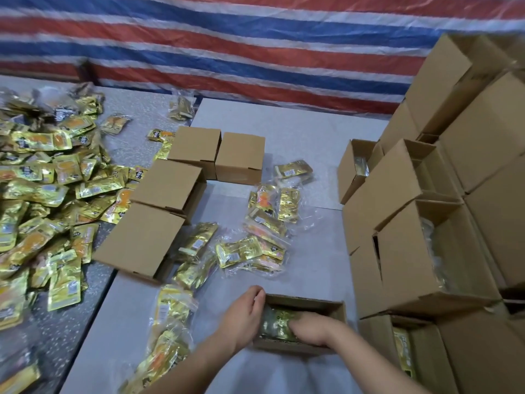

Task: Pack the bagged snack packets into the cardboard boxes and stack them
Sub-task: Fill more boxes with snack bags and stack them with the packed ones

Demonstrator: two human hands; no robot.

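A small open cardboard box (pixel 326 307) stands at the near edge of the white table. Inside it lies a clear bag of gold snack packets (pixel 277 322). My right hand (pixel 311 328) is down inside the box, its fingers curled over that bag. My left hand (pixel 244 317) lies against the box's left wall, fingers fairly straight with the tips at the far left corner. More bagged packets (pixel 250 251) lie loose on the table beyond the box, and others (pixel 170 305) to its left.
Several closed small boxes (pixel 170 183) sit at the table's left middle. A tall stack of boxes (pixel 412 251), some open towards me, fills the right side. A large heap of loose gold packets (pixel 42 194) covers the grey table on the left. A striped tarp hangs behind.
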